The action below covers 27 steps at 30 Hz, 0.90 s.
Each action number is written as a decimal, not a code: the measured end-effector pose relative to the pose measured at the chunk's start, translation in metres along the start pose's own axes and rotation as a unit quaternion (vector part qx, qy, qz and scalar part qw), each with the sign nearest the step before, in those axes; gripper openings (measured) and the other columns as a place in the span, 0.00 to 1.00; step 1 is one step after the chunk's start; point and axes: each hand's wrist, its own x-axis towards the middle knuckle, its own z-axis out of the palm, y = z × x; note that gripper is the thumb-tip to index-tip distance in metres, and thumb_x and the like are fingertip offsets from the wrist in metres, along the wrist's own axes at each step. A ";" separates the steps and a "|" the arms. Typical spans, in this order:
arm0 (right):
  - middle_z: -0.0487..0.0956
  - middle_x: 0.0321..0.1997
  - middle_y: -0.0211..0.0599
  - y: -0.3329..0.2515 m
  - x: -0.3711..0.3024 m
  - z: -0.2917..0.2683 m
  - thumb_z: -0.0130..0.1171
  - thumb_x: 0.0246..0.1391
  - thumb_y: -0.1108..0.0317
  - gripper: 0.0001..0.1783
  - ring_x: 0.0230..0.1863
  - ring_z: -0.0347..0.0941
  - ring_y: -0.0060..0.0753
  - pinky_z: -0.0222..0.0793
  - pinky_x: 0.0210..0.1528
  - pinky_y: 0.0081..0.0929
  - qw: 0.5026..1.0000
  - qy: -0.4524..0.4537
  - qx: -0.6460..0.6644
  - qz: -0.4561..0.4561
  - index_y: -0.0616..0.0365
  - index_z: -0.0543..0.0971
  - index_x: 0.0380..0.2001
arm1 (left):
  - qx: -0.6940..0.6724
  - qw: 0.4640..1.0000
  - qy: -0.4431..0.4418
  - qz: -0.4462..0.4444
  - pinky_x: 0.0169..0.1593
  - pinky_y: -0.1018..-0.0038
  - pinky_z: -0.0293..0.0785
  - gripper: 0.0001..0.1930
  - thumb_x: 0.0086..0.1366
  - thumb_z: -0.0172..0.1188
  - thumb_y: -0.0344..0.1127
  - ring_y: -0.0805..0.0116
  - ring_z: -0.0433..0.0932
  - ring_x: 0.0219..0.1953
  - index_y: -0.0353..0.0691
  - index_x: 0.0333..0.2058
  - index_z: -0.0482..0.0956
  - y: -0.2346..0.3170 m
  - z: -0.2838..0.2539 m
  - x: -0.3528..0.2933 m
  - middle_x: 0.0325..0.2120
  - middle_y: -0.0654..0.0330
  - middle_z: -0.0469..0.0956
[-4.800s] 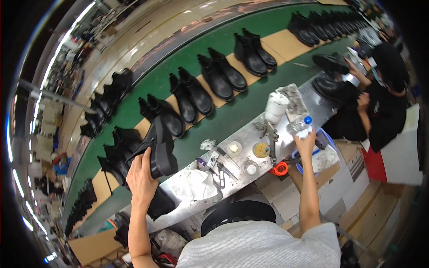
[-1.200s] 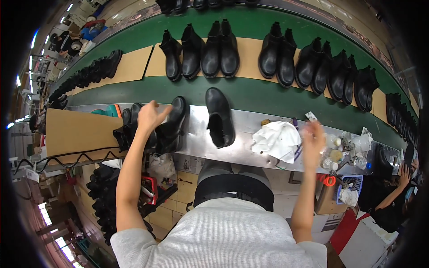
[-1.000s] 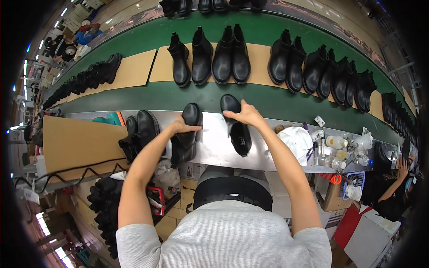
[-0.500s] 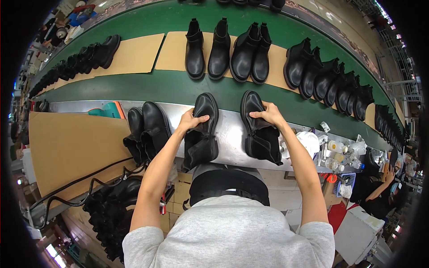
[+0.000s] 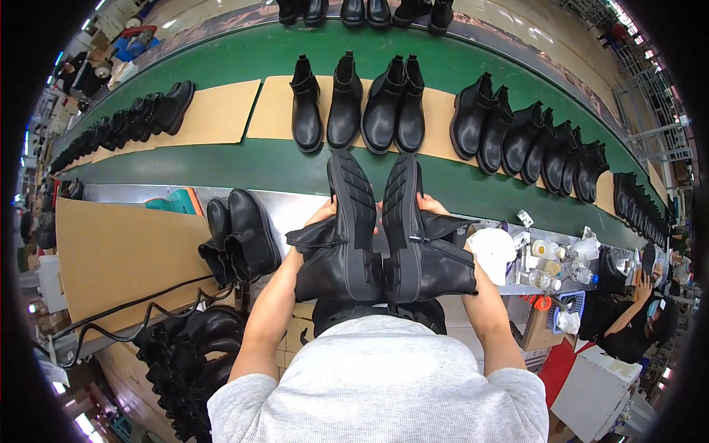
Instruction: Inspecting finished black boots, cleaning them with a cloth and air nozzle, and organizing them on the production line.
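Note:
Side by side in front of my body are two black ankle boots, their ridged soles turned toward me and their shafts folded to the outer sides. My left hand [image 5: 322,213] is closed on the left boot [image 5: 325,273], and most of its fingers are hidden behind it. The other boot [image 5: 440,270] is gripped by my right hand [image 5: 430,204], which is also partly covered. A zip shows on the side of each shaft. The heels nearly touch each other. Left of my hands, another pair of black boots [image 5: 249,232] stands on the metal bench edge [image 5: 299,209].
Beyond the bench, rows of black boots [image 5: 379,118] stand on cardboard over a green conveyor belt [image 5: 288,168]. A cardboard sheet [image 5: 125,258] and coiled black cable [image 5: 159,317] lie to the left. Bottles [image 5: 545,279] and white cloth [image 5: 493,249] crowd the right. A co-worker [image 5: 628,317] is at far right.
Both boots have been turned over from uppers showing to soles showing, and brought closer together. My hands have moved inward with them.

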 end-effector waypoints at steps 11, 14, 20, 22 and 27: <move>0.79 0.37 0.39 0.005 -0.024 -0.020 0.49 0.51 0.37 0.31 0.36 0.76 0.31 0.72 0.44 0.30 0.978 0.130 0.068 0.147 0.56 0.76 0.40 | -0.276 0.951 0.085 -0.108 0.49 0.58 0.72 0.22 0.63 0.40 0.46 0.54 0.77 0.40 0.35 0.43 0.73 -0.039 -0.054 -0.050 0.35 0.50 0.78; 0.74 0.49 0.35 0.056 -0.047 -0.056 0.43 0.54 0.37 0.35 0.47 0.72 0.31 0.64 0.52 0.37 0.952 0.300 0.002 0.054 0.55 0.68 0.52 | -0.262 0.943 0.201 -0.034 0.52 0.59 0.70 0.21 0.63 0.48 0.46 0.58 0.74 0.46 0.38 0.49 0.68 -0.056 0.010 -0.052 0.42 0.53 0.75; 0.72 0.52 0.32 0.042 -0.029 -0.019 0.41 0.58 0.42 0.31 0.53 0.68 0.32 0.59 0.56 0.40 0.966 0.246 -0.076 -0.001 0.54 0.67 0.53 | -0.125 0.962 0.241 -0.015 0.49 0.64 0.73 0.22 0.64 0.51 0.46 0.61 0.75 0.46 0.38 0.51 0.67 -0.039 0.027 -0.023 0.44 0.56 0.75; 0.75 0.45 0.34 0.025 -0.017 -0.015 0.47 0.53 0.38 0.31 0.46 0.71 0.33 0.64 0.51 0.35 0.957 0.279 -0.081 -0.008 0.55 0.70 0.47 | -0.148 0.951 0.269 -0.023 0.47 0.63 0.75 0.24 0.62 0.53 0.50 0.60 0.78 0.42 0.38 0.49 0.68 -0.017 0.031 -0.006 0.42 0.50 0.75; 0.76 0.34 0.34 0.004 0.001 -0.003 0.55 0.45 0.34 0.33 0.35 0.73 0.31 0.69 0.42 0.30 0.949 0.305 -0.070 -0.035 0.54 0.73 0.40 | -0.133 0.943 0.304 -0.005 0.46 0.57 0.75 0.25 0.60 0.55 0.52 0.56 0.77 0.42 0.40 0.48 0.68 0.006 0.047 0.012 0.42 0.49 0.75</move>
